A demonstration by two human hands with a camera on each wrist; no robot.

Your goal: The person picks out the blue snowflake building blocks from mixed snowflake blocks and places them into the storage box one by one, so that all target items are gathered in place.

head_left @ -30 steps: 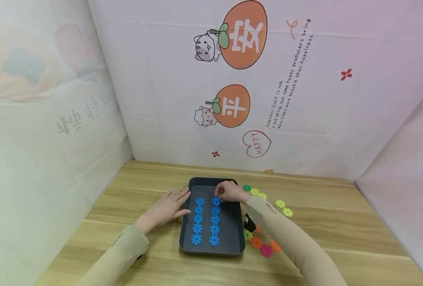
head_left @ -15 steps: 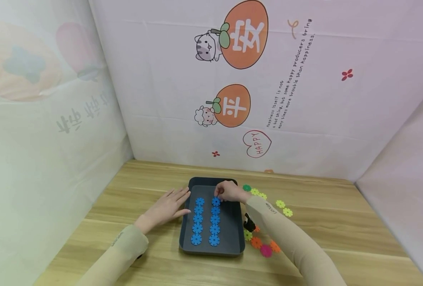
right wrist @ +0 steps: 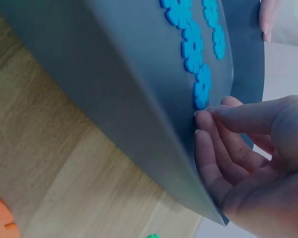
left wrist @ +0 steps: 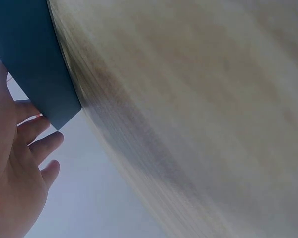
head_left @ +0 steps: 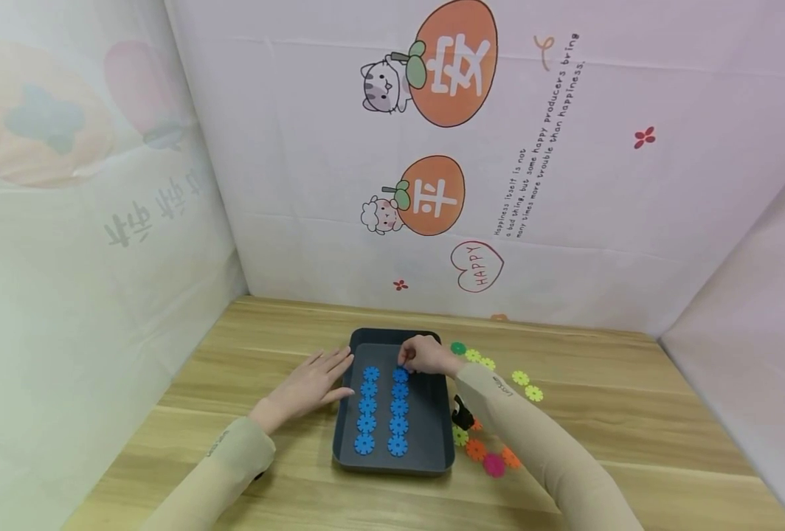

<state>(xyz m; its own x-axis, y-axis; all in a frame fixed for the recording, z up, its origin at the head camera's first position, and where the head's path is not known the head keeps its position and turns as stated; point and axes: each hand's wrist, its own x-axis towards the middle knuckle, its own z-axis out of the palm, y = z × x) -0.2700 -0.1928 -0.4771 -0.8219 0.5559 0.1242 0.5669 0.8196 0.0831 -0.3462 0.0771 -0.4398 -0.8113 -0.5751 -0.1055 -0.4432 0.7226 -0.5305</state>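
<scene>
A dark grey tray holds two columns of blue notched, flower-shaped plastic discs. My right hand reaches over the tray's far right part. Its thumb and index finger pinch the edge of the farthest blue disc in the right column, which the right wrist view shows as a disc lying at the fingertips. My left hand lies along the tray's left side with its fingers straight, fingertips at the rim. From the left wrist, the tray's outer wall appears beside that hand's fingers.
Right of the tray, loose discs lie on the wooden table: green, yellow, orange and pink. My right forearm passes over part of them. A printed white cloth hangs behind the table.
The farthest disc in the right column has tipped down slightly under my right fingertips. Both hands stay almost where they were.
</scene>
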